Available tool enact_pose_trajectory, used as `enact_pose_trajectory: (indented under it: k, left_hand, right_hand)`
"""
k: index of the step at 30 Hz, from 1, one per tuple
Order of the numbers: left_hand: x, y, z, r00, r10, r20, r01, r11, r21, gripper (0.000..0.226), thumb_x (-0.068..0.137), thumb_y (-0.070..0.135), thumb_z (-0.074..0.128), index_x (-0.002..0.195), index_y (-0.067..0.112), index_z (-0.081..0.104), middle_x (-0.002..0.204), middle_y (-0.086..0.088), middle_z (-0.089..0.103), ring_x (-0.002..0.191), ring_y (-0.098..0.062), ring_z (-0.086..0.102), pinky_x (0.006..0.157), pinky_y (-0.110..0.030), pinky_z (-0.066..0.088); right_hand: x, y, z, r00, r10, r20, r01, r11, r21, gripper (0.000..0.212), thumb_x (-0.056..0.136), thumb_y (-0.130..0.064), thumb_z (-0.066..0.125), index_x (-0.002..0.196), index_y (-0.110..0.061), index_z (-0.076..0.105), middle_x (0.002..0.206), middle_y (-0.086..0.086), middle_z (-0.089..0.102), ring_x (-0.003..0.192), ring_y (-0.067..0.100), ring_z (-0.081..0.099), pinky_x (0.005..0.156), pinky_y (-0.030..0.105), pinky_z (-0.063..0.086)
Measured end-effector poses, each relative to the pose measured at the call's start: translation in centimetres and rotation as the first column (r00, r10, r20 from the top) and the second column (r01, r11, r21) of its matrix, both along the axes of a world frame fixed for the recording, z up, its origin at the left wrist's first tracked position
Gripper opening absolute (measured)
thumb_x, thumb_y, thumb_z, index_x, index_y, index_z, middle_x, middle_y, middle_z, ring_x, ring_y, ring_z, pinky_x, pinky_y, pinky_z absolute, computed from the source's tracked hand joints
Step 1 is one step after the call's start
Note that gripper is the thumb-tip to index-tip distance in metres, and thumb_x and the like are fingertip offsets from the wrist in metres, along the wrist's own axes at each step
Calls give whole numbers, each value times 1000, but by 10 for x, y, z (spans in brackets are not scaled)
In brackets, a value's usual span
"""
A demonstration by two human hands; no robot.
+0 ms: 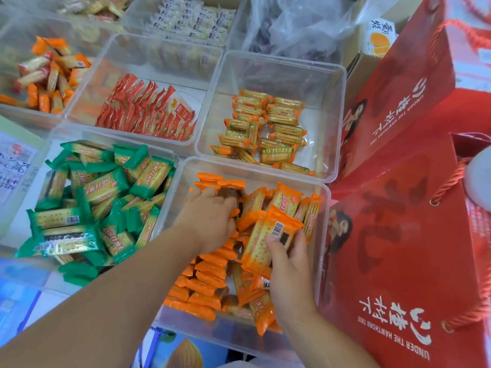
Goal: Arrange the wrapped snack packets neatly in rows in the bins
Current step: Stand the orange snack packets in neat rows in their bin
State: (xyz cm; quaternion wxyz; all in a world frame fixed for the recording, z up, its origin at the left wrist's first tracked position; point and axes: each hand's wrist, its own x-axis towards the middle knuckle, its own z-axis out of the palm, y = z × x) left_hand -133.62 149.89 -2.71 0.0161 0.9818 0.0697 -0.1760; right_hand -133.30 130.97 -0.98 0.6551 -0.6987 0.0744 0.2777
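A clear plastic bin [322,235] in front of me holds several orange-wrapped cracker packets [210,272], some standing in a row along its left side, others loose on the right. My right hand [289,272] grips one orange packet [268,237], lifted above the loose ones. My left hand [210,219] reaches into the far part of the bin, its fingers curled over the far end of the row of packets [223,185].
The clear bin to the left holds loose green packets [93,203]. Behind it are bins of red packets [148,112] and small yellow-orange packets [265,128]. Red gift bags [406,235] stand close against the bin's right side. More bins lie farther back.
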Motion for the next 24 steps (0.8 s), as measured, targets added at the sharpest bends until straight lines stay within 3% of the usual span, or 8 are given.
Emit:
enact_pose_trajectory:
  k: [5, 8, 11, 16, 21, 24]
  left_hand:
    - [-30, -11, -2, 981, 24, 194, -20, 999, -25, 47, 89, 45, 54, 128, 19, 59, 130, -2, 61, 114, -29, 51, 95, -47, 36]
    - [-40, -18, -6, 995, 48, 92, -46, 999, -23, 62, 94, 51, 45, 149, 21, 44, 149, 2, 48, 130, -26, 41, 103, -47, 28]
    - [-40, -17, -11, 997, 76, 16, -76, 997, -13, 67, 98, 56, 28, 157, 24, 25, 160, 7, 30, 140, -24, 25, 113, -51, 16]
    - [-32, -18, -2, 999, 48, -21, -48, 999, -2, 67, 99, 55, 24, 157, 21, 25, 159, 3, 31, 135, -26, 28, 111, -50, 20]
    - [-6, -6, 12, 952, 185, 245, -161, 980, -117, 38, 96, 39, 45, 130, 25, 53, 128, 3, 56, 116, -23, 47, 94, -39, 37]
    - [15, 4, 12, 955, 203, 215, -179, 976, -124, 47, 94, 35, 51, 140, 23, 46, 138, 1, 52, 120, -26, 46, 96, -42, 39]
  right_hand:
    - [-1, 2, 1, 999, 34, 41, -32, 999, -41, 23, 80, -42, 62, 103, -43, 62, 97, -10, 72, 88, 10, 69, 82, 40, 55]
    - [-3, 4, 1, 999, 20, 51, -17, 999, -50, 23, 76, -46, 63, 98, -40, 63, 93, -8, 71, 84, 12, 69, 77, 39, 55]
    - [-4, 6, 3, 998, 15, 68, -12, 999, -49, 20, 79, -44, 64, 98, -40, 63, 94, -9, 72, 84, 11, 69, 74, 34, 54]
    - [-3, 8, 4, 994, -26, 104, 34, 996, -82, 23, 81, -42, 64, 104, -36, 61, 97, -13, 72, 88, 4, 68, 79, 34, 50]
    - [-4, 7, 3, 993, -38, 111, 48, 995, -82, 30, 79, -47, 64, 108, -38, 61, 102, -13, 72, 95, 6, 68, 87, 42, 54]
    - [-4, 5, 1, 993, -37, 109, 46, 995, -83, 26, 81, -43, 63, 106, -39, 62, 102, -14, 72, 94, 4, 68, 90, 45, 54]
